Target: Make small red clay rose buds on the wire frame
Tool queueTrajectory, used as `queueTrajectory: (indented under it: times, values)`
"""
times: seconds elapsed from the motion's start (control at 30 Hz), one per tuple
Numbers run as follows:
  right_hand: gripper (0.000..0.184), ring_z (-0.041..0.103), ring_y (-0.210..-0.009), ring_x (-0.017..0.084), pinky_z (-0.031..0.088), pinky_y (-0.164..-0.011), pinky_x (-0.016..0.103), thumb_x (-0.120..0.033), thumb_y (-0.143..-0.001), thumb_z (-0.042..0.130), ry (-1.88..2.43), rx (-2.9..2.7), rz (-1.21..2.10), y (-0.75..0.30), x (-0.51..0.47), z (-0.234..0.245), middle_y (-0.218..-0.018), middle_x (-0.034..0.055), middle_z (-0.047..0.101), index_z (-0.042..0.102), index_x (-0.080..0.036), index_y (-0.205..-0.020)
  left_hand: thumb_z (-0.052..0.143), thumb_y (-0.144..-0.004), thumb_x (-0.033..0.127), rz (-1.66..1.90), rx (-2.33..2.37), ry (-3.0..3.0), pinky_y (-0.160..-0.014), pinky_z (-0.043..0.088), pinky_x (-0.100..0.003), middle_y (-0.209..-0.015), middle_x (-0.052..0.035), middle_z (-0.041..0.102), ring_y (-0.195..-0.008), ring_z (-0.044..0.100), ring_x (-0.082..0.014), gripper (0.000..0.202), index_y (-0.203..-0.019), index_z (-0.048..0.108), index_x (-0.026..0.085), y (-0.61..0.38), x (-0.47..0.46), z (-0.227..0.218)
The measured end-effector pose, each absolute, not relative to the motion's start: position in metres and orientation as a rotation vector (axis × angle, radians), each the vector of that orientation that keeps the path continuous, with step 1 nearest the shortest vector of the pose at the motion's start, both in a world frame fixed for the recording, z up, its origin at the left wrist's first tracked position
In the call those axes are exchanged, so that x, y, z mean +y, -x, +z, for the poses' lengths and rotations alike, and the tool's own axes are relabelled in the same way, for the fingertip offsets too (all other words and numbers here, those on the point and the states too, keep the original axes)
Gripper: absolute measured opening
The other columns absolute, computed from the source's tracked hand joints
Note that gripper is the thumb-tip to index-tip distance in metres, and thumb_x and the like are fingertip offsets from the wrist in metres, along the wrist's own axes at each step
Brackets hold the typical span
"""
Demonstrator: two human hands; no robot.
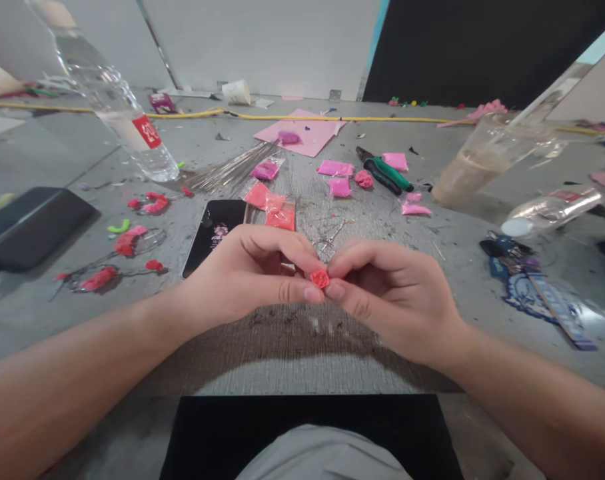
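Observation:
Between the fingertips of both hands is a small red clay flower, its folded petals facing me. My left hand pinches it from the left with thumb and forefinger. From the right, my right hand grips its edge the same way. Behind the left hand lies a dark-screened phone, partly covered by that hand. Packets of coral clay rest just beyond the fingers. A small metal tool lies behind the flower, partly hidden by the hands.
Left are wire pieces with red clay and a tilted-looking water bottle. Thin wires, pink clay packets and green-handled pliers lie farther back. At right stand a drink cup and a fallen bottle.

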State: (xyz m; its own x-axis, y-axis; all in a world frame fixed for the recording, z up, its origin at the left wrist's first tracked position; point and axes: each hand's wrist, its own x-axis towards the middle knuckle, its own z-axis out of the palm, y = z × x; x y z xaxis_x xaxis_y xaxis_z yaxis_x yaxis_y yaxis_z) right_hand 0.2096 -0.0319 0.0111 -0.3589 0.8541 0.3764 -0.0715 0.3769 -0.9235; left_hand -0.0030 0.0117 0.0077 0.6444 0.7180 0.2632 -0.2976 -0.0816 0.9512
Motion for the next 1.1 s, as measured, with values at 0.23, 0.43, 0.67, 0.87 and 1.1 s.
queueTrajectory:
  times: [0.23, 0.43, 0.67, 0.87, 1.1]
  values:
    - [0.014, 0.061, -0.067, 0.011, 0.051, -0.06, 0.026, -0.025, -0.091, 0.079, 0.719, -1.645, 1.193, -0.211, -0.031, 0.01, -0.076, -0.0018, 0.068, 0.068, -0.022, -0.085, 0.085, -0.08, 0.005, 0.834, 0.358, -1.431, -0.069, 0.059, -0.018, -0.085, 0.0, 0.076, -0.077, 0.069, -0.0087, 0.025, -0.094, 0.086, 0.026, 0.003, 0.012, 0.011]
    - [0.015, 0.063, -0.07, 0.012, 0.052, -0.061, 0.027, -0.024, -0.089, 0.082, 0.733, -1.635, 1.219, -0.211, -0.03, 0.009, -0.074, -0.0013, 0.069, 0.068, -0.021, -0.082, 0.082, -0.084, 0.007, 0.795, 0.326, -1.432, -0.073, 0.059, -0.016, -0.088, 0.0004, 0.073, -0.078, 0.068, -0.0073, 0.026, -0.101, 0.086, 0.028, 0.004, 0.012, 0.011]
    - [0.013, 0.063, -0.069, 0.012, 0.053, -0.062, 0.026, -0.017, -0.086, 0.083, 0.714, -1.657, 1.247, -0.211, -0.026, 0.007, -0.078, -0.0009, 0.071, 0.071, -0.02, -0.085, 0.083, -0.084, 0.009, 0.791, 0.289, -1.467, -0.07, 0.06, -0.019, -0.086, -0.0013, 0.071, -0.075, 0.064, -0.0085, 0.027, -0.106, 0.085, 0.026, 0.003, 0.013, 0.011]
    - [0.013, 0.063, -0.07, 0.012, 0.053, -0.063, 0.026, -0.015, -0.083, 0.084, 0.737, -1.732, 1.247, -0.216, -0.021, 0.01, -0.077, -0.001, 0.071, 0.072, -0.019, -0.083, 0.081, -0.084, 0.006, 0.785, 0.295, -1.569, -0.07, 0.059, -0.019, -0.086, -0.0001, 0.071, -0.076, 0.066, -0.0089, 0.026, -0.102, 0.085, 0.025, 0.008, 0.022, 0.011]
    - [0.012, 0.055, -0.062, 0.01, 0.044, -0.055, 0.025, -0.021, -0.09, 0.074, 0.92, -1.635, 1.132, -0.225, -0.006, 0.012, -0.069, -0.0022, 0.064, 0.072, -0.02, -0.079, 0.083, -0.085, 0.015, 0.545, 0.318, -2.128, -0.076, 0.056, -0.022, -0.089, -0.0025, 0.073, -0.08, 0.07, -0.0122, 0.015, -0.099, 0.083, 0.022, 0.017, 0.045, 0.007]
